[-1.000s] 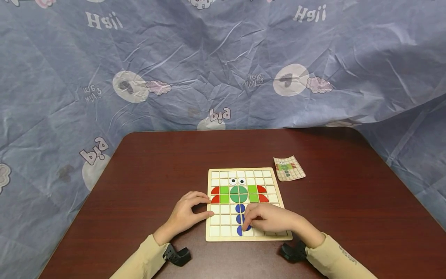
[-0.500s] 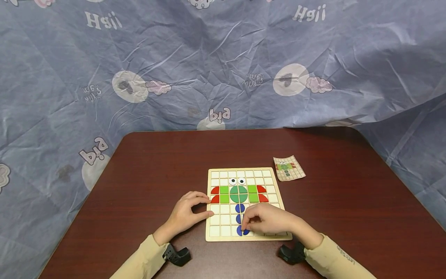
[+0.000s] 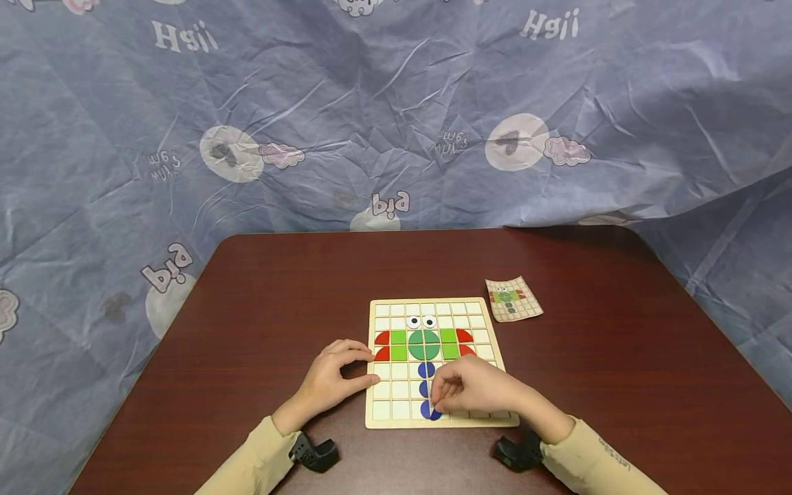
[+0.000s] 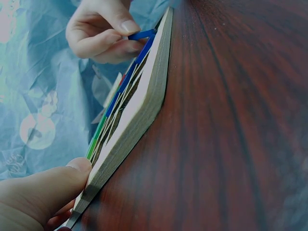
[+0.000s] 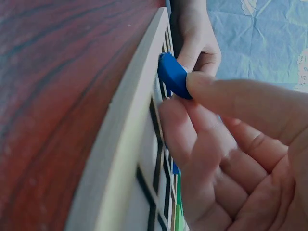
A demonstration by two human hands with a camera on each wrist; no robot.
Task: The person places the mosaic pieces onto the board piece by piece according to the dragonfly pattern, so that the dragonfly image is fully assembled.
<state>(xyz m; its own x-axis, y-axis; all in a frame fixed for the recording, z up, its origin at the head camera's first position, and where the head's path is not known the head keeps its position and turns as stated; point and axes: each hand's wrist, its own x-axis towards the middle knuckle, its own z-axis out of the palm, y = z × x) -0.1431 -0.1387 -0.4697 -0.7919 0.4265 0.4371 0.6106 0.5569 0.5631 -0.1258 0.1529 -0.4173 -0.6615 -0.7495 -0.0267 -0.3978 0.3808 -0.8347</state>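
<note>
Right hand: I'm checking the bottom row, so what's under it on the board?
The right hand pinches a tilted blue piece over the grid board's bottom row. The cells beneath its knuckles are covered, so their contents cannot be seen.

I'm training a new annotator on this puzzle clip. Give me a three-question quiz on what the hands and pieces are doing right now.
1. True or false: the right hand pinches a blue piece tilted at the board's near edge.
2. What does the left hand touch: A) the card, B) the board's left edge, C) the green circle?
3. Which colour are the pieces at the figure's outer sides?

Key: 1 true; 2 B; 3 red.
</note>
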